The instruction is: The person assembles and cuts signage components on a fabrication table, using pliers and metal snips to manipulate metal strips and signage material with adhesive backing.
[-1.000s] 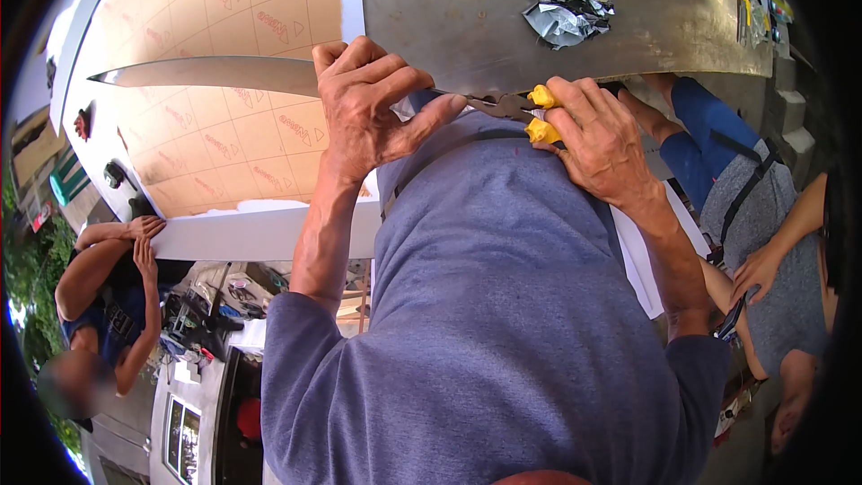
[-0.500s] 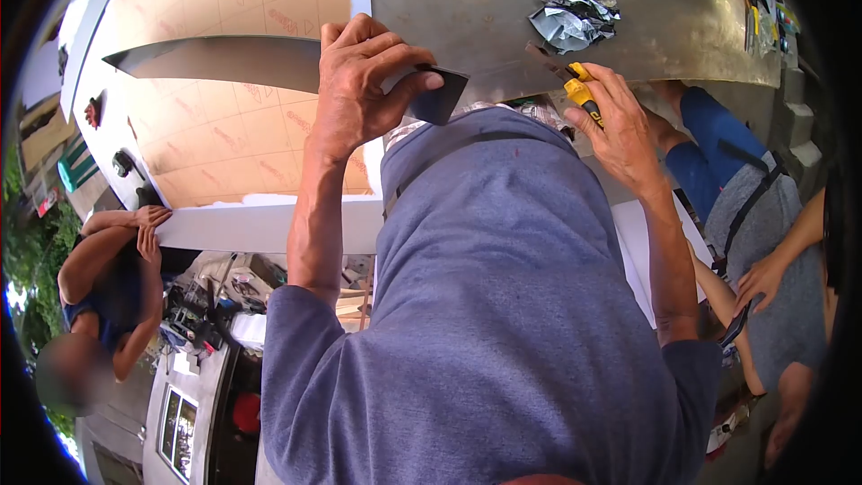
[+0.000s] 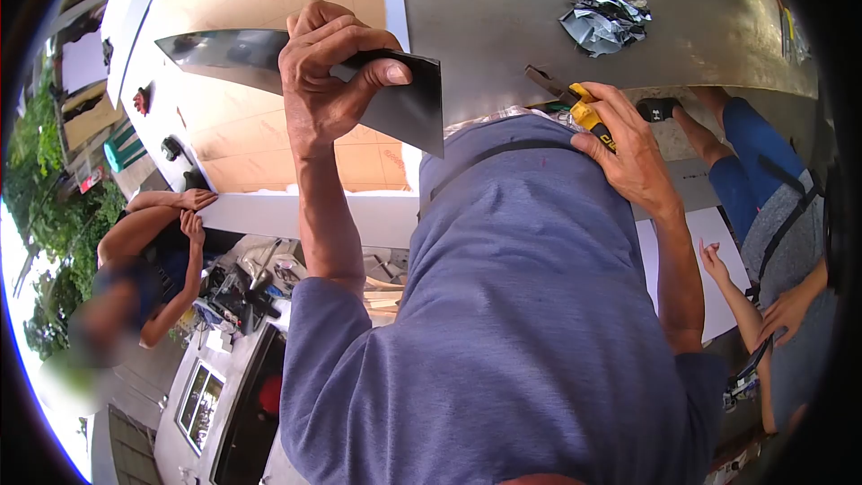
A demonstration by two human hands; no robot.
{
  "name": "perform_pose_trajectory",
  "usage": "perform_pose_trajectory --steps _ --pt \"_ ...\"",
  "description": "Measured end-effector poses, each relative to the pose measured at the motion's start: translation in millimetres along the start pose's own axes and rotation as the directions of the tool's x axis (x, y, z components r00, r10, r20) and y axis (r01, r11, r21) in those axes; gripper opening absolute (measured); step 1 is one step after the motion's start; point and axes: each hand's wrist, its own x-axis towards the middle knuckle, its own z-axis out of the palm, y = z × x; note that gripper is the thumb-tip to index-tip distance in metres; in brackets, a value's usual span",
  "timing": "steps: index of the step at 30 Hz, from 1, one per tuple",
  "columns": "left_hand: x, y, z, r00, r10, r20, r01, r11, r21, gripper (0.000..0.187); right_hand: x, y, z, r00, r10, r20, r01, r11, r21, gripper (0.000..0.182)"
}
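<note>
Two grips: L hand (image 3: 337, 76) pinches strip (image 3: 404, 110) at left, R hand (image 3: 633, 151) holds pliers (image 3: 584, 112); best pinch firmly w/o kinking strip.

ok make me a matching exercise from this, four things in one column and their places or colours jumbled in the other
Things:
1. pliers
2. long thin strip
3. crumpled bundle
4. printed sheet

Places or colours:
A. silvery and black, on the grey table
B. held in the left hand
C. tan with red print
D. held in the right hand

Pairs: 1-D, 2-B, 3-A, 4-C
</note>
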Motion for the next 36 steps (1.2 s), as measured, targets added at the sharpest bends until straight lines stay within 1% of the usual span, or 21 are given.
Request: perform_pose_trajectory --steps 2,4,7,8,9,11,14,17,24,26,29,30,31,33,35,36 --pt "3 5 -18 0.999 -0.01 -0.041 0.007 0.998 -0.064 0.04 3 -6 2 0.999 -0.041 -0.026 0.042 0.999 0.009 0.054" --pt "4 12 -40 0.998 -0.025 -0.065 0.018 0.994 -0.105 0.043 8 -11 -2 0.997 -0.076 -0.019 0.076 0.996 0.049 0.052" --pt "5 17 -69 0.993 0.044 -0.11 -0.067 0.974 -0.215 0.036 15 -15 -3 0.993 -0.109 -0.046 0.113 0.99 0.084 0.05" --pt "5 21 -76 0.989 0.038 -0.143 -0.068 0.974 -0.217 0.038 17 -16 -4 0.991 -0.122 -0.055 0.126 0.988 0.09 0.05" --pt "8 24 -81 0.985 0.068 -0.158 -0.097 0.978 -0.187 0.041 19 -15 -3 0.989 -0.133 -0.061 0.138 0.986 0.093 0.05" --pt "7 23 -93 0.975 0.023 -0.221 -0.079 0.966 -0.246 0.037 23 -13 0 0.986 -0.144 -0.088 0.154 0.982 0.11 0.049" --pt "8 24 -102 0.969 0.045 -0.245 -0.107 0.963 -0.247 0.038 26 -12 -3 0.987 -0.137 -0.084 0.148 0.98 0.136 0.047" --pt "7 28 -105 0.965 0.035 -0.26 -0.108 0.956 -0.272 0.038 26 -10 -5 0.986 -0.148 -0.073 0.158 0.977 0.146 0.046" --pt "6 27 -105 0.969 0.029 -0.247 -0.096 0.96 -0.265 0.035 23 2 -9 0.992 -0.112 -0.049 0.118 0.982 0.148 0.047" --pt "6 27 -100 0.969 0.01 -0.247 -0.076 0.963 -0.257 0.033 20 9 -11 0.996 -0.075 -0.041 0.08 0.985 0.153 0.048" --pt "9 33 -83 0.976 -0.06 -0.208 0.013 0.975 -0.222 0.032 19 25 -16 0.997 -0.045 -0.07 0.052 0.992 0.112 0.048" --pt "7 26 -76 0.982 -0.098 -0.165 0.066 0.98 -0.189 0.031 18 33 -17 0.995 -0.022 -0.101 0.032 0.995 0.098 0.047" --pt "11 26 -59 0.979 -0.145 -0.145 0.115 0.974 -0.194 0.028 18 41 -18 0.991 -0.001 -0.134 0.012 0.997 0.081 0.047" --pt "13 6 -21 0.979 -0.192 -0.063 0.186 0.978 -0.092 0.03 21 66 -17 0.979 0.032 -0.2 -0.028 0.999 0.025 0.046" --pt "16 -16 26 0.979 -0.204 -0.009 0.204 0.979 0.011 0.032 22 99 -17 0.963 0.057 -0.262 -0.074 0.996 -0.055 0.047" --pt "16 -31 52 0.979 -0.205 0.01 0.205 0.979 -0.001 0.035 23 109 -18 0.952 0.089 -0.294 -0.12 0.989 -0.091 0.048"
